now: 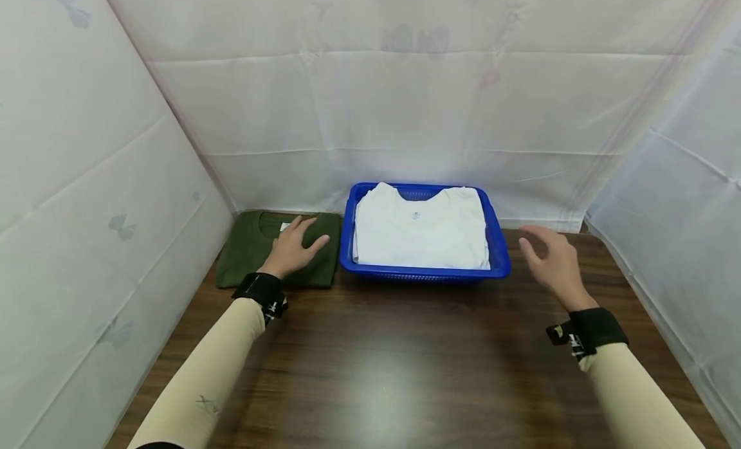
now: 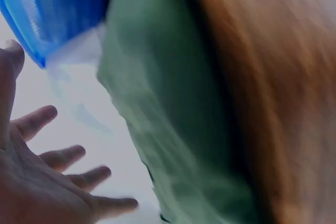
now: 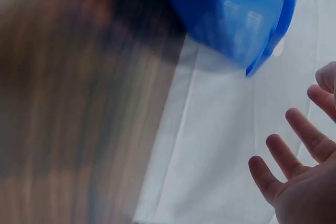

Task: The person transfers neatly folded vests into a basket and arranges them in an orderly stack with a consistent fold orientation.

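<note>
A blue plastic basket (image 1: 425, 273) stands at the back middle of the table, with folded white T-shirts (image 1: 419, 237) lying in it, neckline to the back. Left of it lies a folded dark green T-shirt (image 1: 249, 249). Over the green shirt hovers my left hand (image 1: 292, 248), fingers spread and holding nothing; in the left wrist view its palm (image 2: 37, 187) shows apart from the cloth. To the right of the basket, my right hand (image 1: 552, 262) is in the air with fingers loosely bent, empty. The right wrist view shows its fingers (image 3: 283, 156) apart from the basket.
The dark brown wooden table (image 1: 382, 352) extends in front of the basket. White cloth walls (image 1: 370, 114) enclose it at the back, left and right. The basket and green shirt sit close to the back wall.
</note>
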### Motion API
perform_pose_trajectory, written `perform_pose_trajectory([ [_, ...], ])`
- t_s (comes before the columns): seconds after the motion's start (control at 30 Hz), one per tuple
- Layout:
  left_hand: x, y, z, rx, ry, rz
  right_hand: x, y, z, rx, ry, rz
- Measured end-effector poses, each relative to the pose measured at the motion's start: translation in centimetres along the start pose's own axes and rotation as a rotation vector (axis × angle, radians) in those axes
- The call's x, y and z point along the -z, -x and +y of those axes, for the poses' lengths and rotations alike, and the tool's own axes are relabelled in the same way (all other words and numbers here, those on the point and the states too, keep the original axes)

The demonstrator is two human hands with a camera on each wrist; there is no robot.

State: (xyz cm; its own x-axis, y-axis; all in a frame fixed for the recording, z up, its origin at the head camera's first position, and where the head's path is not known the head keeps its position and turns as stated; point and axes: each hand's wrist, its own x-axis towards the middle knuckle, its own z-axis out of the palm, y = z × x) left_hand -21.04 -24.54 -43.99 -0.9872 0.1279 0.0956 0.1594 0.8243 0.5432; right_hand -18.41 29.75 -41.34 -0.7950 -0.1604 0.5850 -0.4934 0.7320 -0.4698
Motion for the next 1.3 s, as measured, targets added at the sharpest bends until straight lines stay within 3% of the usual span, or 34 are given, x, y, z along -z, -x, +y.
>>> perform_pose_trajectory([
  [0.2, 0.4, 1.0, -2.1, 0.127, -0.113, -0.034, 1.8, 2.8, 1.4, -0.085, 0.027, -0.009],
  [0.5, -0.1, 2.0, -3.7, 0.189, -0.118, -0.091, 3.4, 5.3, 3.1, -0.171, 0.071, -0.010],
  [0.83, -0.7, 2.2, -4.4, 0.211, -0.129, -0.132, 4.3, 6.4, 4.3, -0.263, 0.128, -0.088],
  [1.3, -0.4, 3.7, -3.3, 0.210, -0.148, -0.138, 4.6, 7.1, 4.9, -0.256, 0.084, -0.199],
])
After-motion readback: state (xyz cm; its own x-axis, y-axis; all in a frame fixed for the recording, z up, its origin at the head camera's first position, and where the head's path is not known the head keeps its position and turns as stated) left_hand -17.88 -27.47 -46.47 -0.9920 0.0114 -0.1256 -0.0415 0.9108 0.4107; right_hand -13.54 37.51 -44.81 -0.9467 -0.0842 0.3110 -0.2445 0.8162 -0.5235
